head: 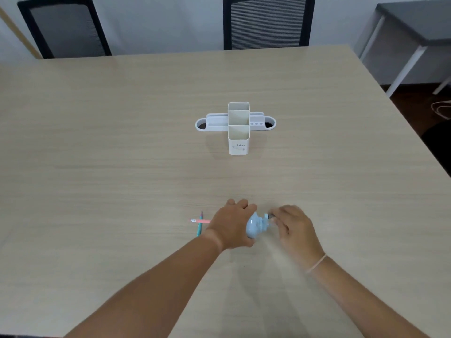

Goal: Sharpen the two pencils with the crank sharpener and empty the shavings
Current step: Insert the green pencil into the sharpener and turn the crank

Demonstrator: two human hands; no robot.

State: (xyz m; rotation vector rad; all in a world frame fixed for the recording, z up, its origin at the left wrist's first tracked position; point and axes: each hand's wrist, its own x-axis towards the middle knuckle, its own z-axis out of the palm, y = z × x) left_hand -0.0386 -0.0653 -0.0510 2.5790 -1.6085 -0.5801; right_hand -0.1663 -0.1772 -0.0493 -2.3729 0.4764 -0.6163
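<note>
A light blue crank sharpener (256, 226) sits on the table near the front edge. My left hand (231, 224) grips its body from the left and above. My right hand (292, 226) holds the crank handle on the sharpener's right side and is blurred by motion. A pink pencil (199, 220) lies crosswise, its eraser end pointing left, and its other end is hidden behind my left hand. A teal pencil (200, 225) lies across it, its sharp tip pointing away from me.
A white desk organizer (238, 140) with tall square cups and low side trays stands at the middle of the wooden table (122, 142). Two black mesh chairs (266, 23) stand behind the far edge. A grey side table (415, 28) is at the right.
</note>
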